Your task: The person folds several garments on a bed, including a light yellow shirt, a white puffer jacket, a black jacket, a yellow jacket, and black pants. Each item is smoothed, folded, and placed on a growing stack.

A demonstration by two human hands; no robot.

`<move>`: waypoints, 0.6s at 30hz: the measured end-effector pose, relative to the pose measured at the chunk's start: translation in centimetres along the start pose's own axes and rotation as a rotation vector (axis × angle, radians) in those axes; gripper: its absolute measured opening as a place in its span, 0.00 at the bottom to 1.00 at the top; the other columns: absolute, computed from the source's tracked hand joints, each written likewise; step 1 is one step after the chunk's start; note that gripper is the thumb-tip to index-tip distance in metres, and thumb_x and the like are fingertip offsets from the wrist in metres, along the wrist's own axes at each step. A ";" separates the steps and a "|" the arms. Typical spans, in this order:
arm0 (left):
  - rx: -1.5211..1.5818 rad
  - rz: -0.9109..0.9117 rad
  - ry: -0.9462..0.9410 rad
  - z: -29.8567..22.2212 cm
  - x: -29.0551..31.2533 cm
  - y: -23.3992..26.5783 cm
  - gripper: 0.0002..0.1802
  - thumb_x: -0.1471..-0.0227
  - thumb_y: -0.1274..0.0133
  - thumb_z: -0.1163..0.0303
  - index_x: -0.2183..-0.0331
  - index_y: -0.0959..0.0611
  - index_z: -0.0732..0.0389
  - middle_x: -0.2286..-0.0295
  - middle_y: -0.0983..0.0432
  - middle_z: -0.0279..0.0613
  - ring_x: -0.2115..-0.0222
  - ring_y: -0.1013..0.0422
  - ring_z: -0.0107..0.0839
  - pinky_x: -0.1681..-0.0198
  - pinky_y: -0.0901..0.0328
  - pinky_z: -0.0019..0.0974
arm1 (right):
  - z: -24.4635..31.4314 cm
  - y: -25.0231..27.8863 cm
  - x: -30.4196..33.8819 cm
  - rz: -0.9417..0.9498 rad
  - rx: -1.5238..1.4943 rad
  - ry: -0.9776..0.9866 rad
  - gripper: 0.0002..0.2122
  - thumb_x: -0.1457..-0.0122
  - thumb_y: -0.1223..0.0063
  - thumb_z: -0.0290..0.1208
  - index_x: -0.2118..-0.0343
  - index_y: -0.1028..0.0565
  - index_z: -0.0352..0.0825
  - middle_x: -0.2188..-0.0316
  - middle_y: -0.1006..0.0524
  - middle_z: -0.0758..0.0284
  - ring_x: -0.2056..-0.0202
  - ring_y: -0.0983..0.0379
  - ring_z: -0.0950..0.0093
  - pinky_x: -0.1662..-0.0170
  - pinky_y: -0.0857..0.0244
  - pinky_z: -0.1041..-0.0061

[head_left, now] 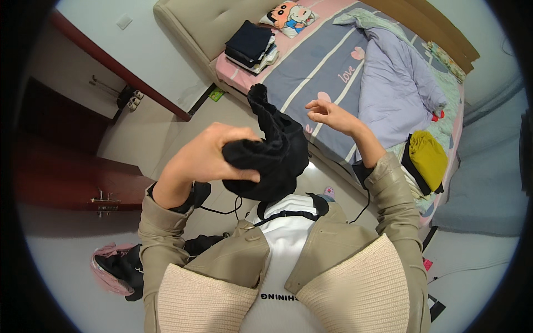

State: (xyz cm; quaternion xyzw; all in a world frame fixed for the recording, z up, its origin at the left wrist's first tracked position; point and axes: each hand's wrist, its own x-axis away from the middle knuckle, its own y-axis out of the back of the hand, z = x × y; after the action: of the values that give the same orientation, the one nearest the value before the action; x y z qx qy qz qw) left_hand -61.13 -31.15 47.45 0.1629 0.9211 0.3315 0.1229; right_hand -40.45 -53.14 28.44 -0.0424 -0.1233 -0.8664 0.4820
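Note:
A black cloth garment (pixel 277 155) hangs bunched in front of my chest, its exact kind hidden by the folds. My left hand (pixel 214 150) is closed around its left edge, thumb below and fingers on top. One narrow end of the cloth rises toward the bed. To the right of the garment, my right hand (pixel 336 117) is held in the air over the bed's near edge. Its fingers are loosely bent and apart, with nothing in them, and it does not touch the cloth.
On the bed (pixel 316 66) lie a stack of folded dark and white clothes (pixel 250 47), a cartoon pillow (pixel 288 18), a lavender quilt (pixel 388 77) and a mustard-yellow garment (pixel 427 161). A dark red door (pixel 72 177) stands at left. Pink and black items (pixel 116 269) lie lower left.

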 end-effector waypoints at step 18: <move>0.107 -0.929 0.488 8.8 11.3 4.1 0.10 0.58 0.42 0.74 0.70 0.21 0.67 0.76 0.25 0.31 0.74 0.33 0.18 0.68 0.36 0.25 | 3.9 -3.2 -7.4 -0.257 -0.146 0.239 0.08 0.49 0.49 0.24 0.66 0.26 0.29 0.72 0.26 0.71 0.69 0.32 0.81 0.64 0.39 0.81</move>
State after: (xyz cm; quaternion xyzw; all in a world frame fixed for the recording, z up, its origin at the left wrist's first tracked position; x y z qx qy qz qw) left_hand -67.67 -18.81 42.17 -0.3385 0.9137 0.2227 0.0302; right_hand -39.41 -44.39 30.22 0.0423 -0.0065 -0.9263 0.3742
